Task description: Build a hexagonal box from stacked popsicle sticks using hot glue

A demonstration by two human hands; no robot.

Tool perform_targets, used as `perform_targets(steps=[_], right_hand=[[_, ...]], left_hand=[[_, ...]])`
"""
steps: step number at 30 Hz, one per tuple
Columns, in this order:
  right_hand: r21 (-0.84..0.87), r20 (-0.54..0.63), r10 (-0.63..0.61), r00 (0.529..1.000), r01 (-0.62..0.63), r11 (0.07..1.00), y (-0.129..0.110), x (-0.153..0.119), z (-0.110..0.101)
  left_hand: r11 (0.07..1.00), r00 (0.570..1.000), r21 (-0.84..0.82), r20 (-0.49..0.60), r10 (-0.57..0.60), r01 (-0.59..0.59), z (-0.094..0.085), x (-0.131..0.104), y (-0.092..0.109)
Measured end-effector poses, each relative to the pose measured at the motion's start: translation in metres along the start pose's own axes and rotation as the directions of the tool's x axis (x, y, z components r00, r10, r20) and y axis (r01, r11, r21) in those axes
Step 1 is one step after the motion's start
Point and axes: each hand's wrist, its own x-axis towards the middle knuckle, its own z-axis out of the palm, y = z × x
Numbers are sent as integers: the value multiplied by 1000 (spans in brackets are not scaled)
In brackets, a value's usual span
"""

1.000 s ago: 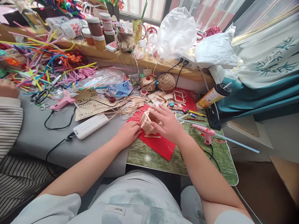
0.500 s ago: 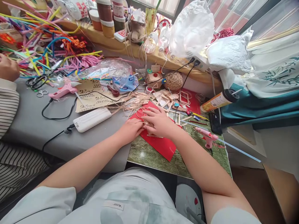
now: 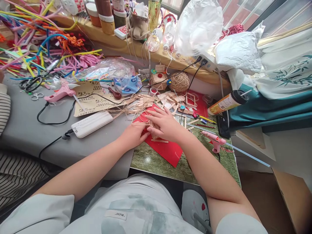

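Note:
My left hand (image 3: 133,134) and my right hand (image 3: 164,125) meet over a red sheet (image 3: 168,153). Between them is a small wooden piece with twine about it (image 3: 151,123), mostly hidden by the fingers. The left fingers are bent against its near left side, and a thin strand crosses them. From above, my right hand curves over the piece, its fingers somewhat apart and its thumb close to the left fingertips. A loop of twine (image 3: 143,116) stands out beyond the left fingers. One flat wooden stick (image 3: 159,141) lies on the red sheet under my right wrist.
Behind the hands lie loose wooden sticks (image 3: 174,104) and a twine ball (image 3: 179,81). Pink glue guns (image 3: 215,141) rest on both sides, near a white power bank (image 3: 92,124) and sandpaper (image 3: 90,94). A drink cup (image 3: 225,102) leans at the right. Another person's striped sleeve (image 3: 4,107) is at far left.
The view has shifted slightly, moving the scene a little left. My right fingers have moved a bit, so the stick under the wrist shows more. The other person's hand has nearly left view.

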Motion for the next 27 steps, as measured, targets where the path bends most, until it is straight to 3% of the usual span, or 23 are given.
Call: perform_targets(steps=[2,4,5,6,7,8,11,13,16,19,22,27], right_hand=[[10,-110,-19,994,20,1000,-2,-13,-11],[47,-321,-41,946,59,997,-7,-36,-11],[94,-453,-29,891,81,992,-12,-50,-6],[163,-601,47,798,65,985,-17,-64,4],[256,-708,173,684,20,967,-23,-78,16],[379,-732,320,601,-32,925,-29,-91,30],[582,-546,566,618,-206,786,-37,-112,71],[607,-496,650,576,-305,734,-34,-113,86],[714,-401,766,502,-353,605,-22,-103,93],[798,-283,811,511,-343,495,-15,-91,94],[810,-271,821,503,-343,477,-13,-85,100],[738,-353,775,524,-354,575,-7,-84,112]], left_hand=[[1000,1000,-2,15,-13,13,-2,1,3],[999,999,-1,25,-34,34,-4,3,5],[999,999,-2,27,-45,45,-5,4,6],[999,998,-5,30,-54,54,-6,6,6],[998,997,-11,38,-60,61,-6,8,6],[998,997,-20,48,-65,66,-7,11,5],[995,993,-41,79,-86,90,-8,18,2],[993,990,-34,91,-112,115,-9,23,0],[990,985,3,103,-138,138,-9,28,0],[992,984,26,123,-127,125,-7,30,1],[992,985,40,119,-122,118,-6,29,1],[987,992,156,123,-40,20,-6,28,0]])
